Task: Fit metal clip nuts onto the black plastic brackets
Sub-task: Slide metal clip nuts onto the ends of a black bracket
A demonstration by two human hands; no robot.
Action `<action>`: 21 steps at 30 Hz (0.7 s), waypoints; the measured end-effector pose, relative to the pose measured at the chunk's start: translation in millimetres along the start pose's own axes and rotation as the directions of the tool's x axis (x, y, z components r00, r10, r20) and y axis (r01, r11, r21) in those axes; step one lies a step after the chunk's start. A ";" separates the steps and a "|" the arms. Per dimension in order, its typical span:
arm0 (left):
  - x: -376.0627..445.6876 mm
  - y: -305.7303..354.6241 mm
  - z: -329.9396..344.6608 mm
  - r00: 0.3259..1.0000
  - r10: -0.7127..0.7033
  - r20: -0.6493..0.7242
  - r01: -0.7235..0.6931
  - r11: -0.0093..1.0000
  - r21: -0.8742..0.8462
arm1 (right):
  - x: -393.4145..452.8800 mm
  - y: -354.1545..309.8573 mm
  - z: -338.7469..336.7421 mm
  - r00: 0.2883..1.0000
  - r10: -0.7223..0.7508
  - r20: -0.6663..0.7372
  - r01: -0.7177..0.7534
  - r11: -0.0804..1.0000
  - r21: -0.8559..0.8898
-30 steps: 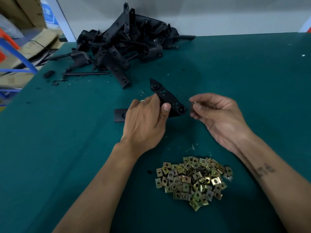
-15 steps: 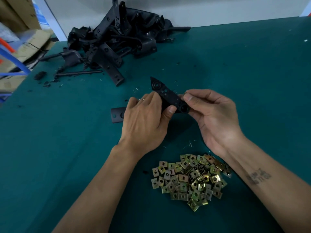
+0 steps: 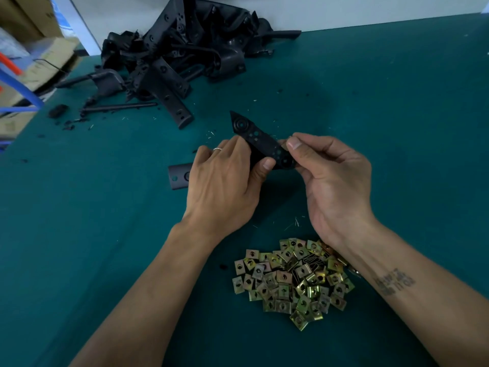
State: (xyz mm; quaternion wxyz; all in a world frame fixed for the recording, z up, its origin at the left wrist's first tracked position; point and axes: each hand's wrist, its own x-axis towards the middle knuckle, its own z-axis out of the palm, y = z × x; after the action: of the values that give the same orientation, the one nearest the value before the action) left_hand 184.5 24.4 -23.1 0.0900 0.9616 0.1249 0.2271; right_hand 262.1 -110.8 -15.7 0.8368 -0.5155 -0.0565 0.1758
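Now both hands, left (image 3: 225,186) and right (image 3: 333,181), grip the black bracket (image 3: 260,144) between them, beyond the clip nuts (image 3: 288,282).

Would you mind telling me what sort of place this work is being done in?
Probably a factory or workshop assembly bench: a green-covered table holds a heap of black plastic brackets and a loose pile of metal clip nuts, with cardboard boxes stacked beside it.

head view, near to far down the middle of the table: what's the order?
Clip nuts → hands, left and right, gripping a bracket → bracket pile at the far edge.
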 end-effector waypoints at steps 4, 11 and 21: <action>0.7 -0.3 -0.2 0.999 -0.014 0.033 0.013 1.000 0.024 | -1.9 0.1 1.4 1.000 -0.002 -0.005 0.002 1.000 -0.006; 0.4 0.5 -1.0 0.999 -0.010 0.037 0.010 1.000 0.017 | -1.9 -0.5 0.7 0.999 -0.044 0.005 0.045 0.996 -0.083; -1.0 1.4 -2.0 1.000 -0.005 -0.009 0.005 1.000 -0.005 | -0.3 -0.7 -0.5 0.997 -0.064 0.048 0.068 0.995 -0.079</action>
State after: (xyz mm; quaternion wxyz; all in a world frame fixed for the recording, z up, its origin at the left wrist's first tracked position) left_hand 183.0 23.1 -21.4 0.0925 0.9600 0.1270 0.2317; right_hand 262.0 -111.6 -15.3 0.8191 -0.5426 -0.0995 0.1572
